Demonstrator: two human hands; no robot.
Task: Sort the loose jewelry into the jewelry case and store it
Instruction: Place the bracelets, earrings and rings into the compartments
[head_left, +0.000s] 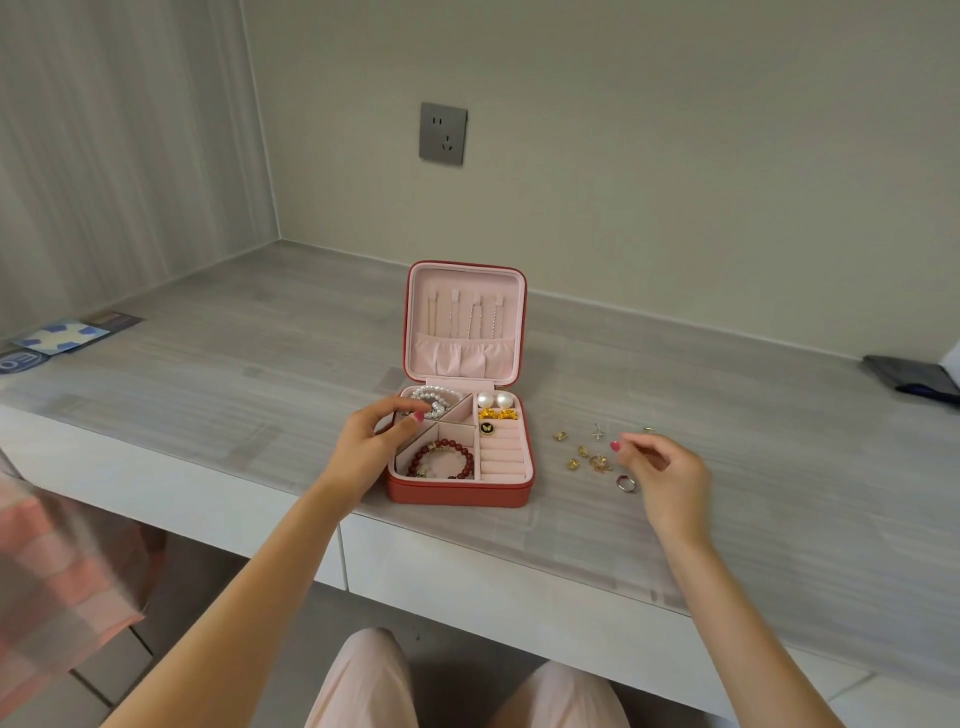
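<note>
Near the front edge of the grey counter (208, 395) sat the red jewelry case (460, 488), its lid (465, 322) standing upright at the back with thin chains hanging on the pink lining. Inside the case, a pearl strand (434, 401) lay in the back left compartment, a dark red bead bracelet (441, 460) in the front left one, two pearl studs (494, 400) and gold pieces (497, 414) at the back right, and a black butterfly charm (487, 427) at the top of the ring rolls. The left hand (371, 441) rested against the case's left wall, fingers curled at the rim beside the pearls; whether it pinched anything could not be told. Just right of the case, loose gold earrings and rings (582, 452) lay scattered on bare counter, with a silver ring (626, 483) nearest the front edge. The right hand (665, 473) hovered over them, fingers loosely curled, holding nothing visible. Farther right of the case, a dark pouch (909, 376) lay by the wall. Wide bare counter stretched left of the case to blue cards (62, 335) at the far corner.
</note>
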